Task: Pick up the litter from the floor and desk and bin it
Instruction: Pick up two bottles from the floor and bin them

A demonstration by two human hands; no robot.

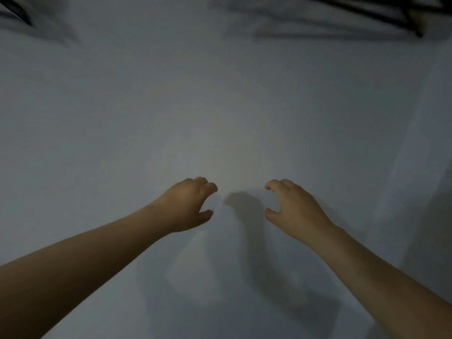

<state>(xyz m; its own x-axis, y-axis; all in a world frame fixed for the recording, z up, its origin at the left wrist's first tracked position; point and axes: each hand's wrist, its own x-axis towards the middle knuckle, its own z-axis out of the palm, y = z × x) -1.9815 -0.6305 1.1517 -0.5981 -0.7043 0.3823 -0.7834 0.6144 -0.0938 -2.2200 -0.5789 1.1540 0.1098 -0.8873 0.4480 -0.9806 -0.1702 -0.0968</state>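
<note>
My left hand [189, 204] and my right hand [292, 207] are stretched out side by side over a plain pale grey surface [220, 106]. Both hands are curled like claws, fingers and thumbs apart, with nothing between them. A gap of bare surface lies between the two hands, crossed by a hand's shadow. No litter and no bin show anywhere in the head view. The picture is dim and soft.
Dark thin bars or legs [381, 13] cross the top right corner, and a dark edge [17, 11] cuts the top left corner. Soft shadows of my arms and body fall on the surface below the hands.
</note>
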